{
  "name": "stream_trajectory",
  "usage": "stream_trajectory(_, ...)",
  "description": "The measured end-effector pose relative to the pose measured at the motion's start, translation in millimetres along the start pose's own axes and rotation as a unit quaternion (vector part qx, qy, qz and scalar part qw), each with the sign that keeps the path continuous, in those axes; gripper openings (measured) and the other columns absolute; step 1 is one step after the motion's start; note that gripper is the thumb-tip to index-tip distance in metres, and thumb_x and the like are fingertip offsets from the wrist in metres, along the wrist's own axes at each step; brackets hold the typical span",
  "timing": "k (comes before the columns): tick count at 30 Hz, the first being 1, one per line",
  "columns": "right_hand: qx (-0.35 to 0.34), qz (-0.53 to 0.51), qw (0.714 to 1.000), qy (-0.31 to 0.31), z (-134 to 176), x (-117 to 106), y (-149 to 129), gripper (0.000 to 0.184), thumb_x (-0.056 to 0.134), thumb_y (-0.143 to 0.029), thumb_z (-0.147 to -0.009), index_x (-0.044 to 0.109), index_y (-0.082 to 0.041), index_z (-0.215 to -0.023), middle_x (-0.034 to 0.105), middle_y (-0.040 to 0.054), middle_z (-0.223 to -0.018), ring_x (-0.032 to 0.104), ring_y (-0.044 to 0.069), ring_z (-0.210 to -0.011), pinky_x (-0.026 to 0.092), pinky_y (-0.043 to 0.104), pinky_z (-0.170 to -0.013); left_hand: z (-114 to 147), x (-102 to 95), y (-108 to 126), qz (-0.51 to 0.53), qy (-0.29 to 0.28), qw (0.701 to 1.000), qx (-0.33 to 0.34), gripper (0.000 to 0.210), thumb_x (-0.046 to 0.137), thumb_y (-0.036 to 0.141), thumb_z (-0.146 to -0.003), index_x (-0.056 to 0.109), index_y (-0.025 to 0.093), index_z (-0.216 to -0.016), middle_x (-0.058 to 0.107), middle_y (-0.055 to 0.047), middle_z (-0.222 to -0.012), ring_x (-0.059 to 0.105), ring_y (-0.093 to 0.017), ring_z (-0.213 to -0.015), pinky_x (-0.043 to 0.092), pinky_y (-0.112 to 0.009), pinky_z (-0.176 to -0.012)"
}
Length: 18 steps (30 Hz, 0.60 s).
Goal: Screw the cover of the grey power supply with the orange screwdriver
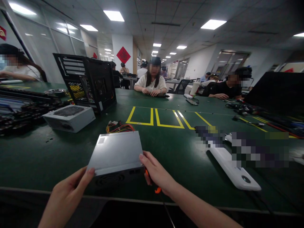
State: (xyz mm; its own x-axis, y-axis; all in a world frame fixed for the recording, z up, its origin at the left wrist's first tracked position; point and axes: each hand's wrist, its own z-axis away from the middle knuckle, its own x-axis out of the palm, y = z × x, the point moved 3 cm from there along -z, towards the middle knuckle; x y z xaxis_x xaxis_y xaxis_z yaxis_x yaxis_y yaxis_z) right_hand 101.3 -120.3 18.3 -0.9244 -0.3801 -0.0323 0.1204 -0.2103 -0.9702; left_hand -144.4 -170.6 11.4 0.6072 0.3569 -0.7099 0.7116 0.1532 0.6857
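Note:
Near the table's front edge I hold a grey metal computer power supply [117, 150] between both hands, its fan grille side facing me. My left hand [68, 190] grips its near left corner, thumb on top. My right hand [156, 172] grips the near right corner, and a screwdriver with an orange handle [157, 190] is also in that hand, its shaft pointing down toward me. Red, yellow and black cables [122, 128] come out of the far side of the power supply. Its underside is hidden.
A second power supply [70, 117] sits at left beside an open black computer case [87, 82]. Dark parts are piled at far left [21, 107]. Yellow tape outlines [153, 117] mark the green table [171, 177]. A white device [235, 167] lies at right. Co-workers sit around the table.

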Motion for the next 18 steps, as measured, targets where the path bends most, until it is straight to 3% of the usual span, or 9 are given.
stream_trajectory(5,0.017,-0.021,0.997,0.071,-16.3,-42.6,-0.4,0.033,0.047,-0.049,-0.082,0.049,-0.023,-0.1,0.046,-0.0092,-0.053,0.04,0.005,-0.035,0.027,0.015,-0.032,-27.1,29.3,46.2,-0.005,-0.095,0.993,0.071,0.056,0.035,0.064,-0.076,0.069,0.021,-0.085,0.066,0.0,-0.07,0.06,-0.023,-0.069,0.042,-0.026,-0.063)
stream_trajectory(12,0.012,-0.04,0.987,0.156,-46.3,-89.5,-3.9,0.028,0.049,-0.05,-0.08,0.048,-0.022,-0.086,0.041,-0.0097,-0.045,0.038,0.006,-0.034,0.025,0.015,-0.032,-97.5,68.0,90.9,-0.048,-0.215,0.959,0.178,0.059,0.031,0.065,-0.079,0.061,0.016,-0.066,0.058,-0.002,-0.061,0.053,-0.018,-0.057,0.031,-0.024,-0.053)
stream_trajectory(15,0.017,-0.042,0.984,0.17,-61.5,-103.0,-6.5,0.031,0.052,-0.051,-0.077,0.047,-0.021,-0.078,0.042,-0.0087,-0.043,0.037,0.006,-0.032,0.024,0.016,-0.031,-125.9,82.1,104.3,-0.065,-0.235,0.951,0.188,0.057,0.037,0.066,-0.075,0.056,0.017,-0.053,0.053,-0.003,-0.054,0.049,-0.017,-0.051,0.029,-0.025,-0.05)
stream_trajectory(18,-0.006,-0.052,0.983,0.177,-71.2,-110.2,-6.5,0.033,0.054,-0.052,-0.075,0.047,-0.02,-0.074,0.041,-0.0086,-0.044,0.036,0.005,-0.033,0.024,0.016,-0.031,-140.2,92.9,110.2,-0.013,-0.219,0.961,0.169,0.054,0.041,0.062,-0.073,0.054,0.016,-0.048,0.051,-0.003,-0.05,0.048,-0.017,-0.05,0.029,-0.026,-0.05)
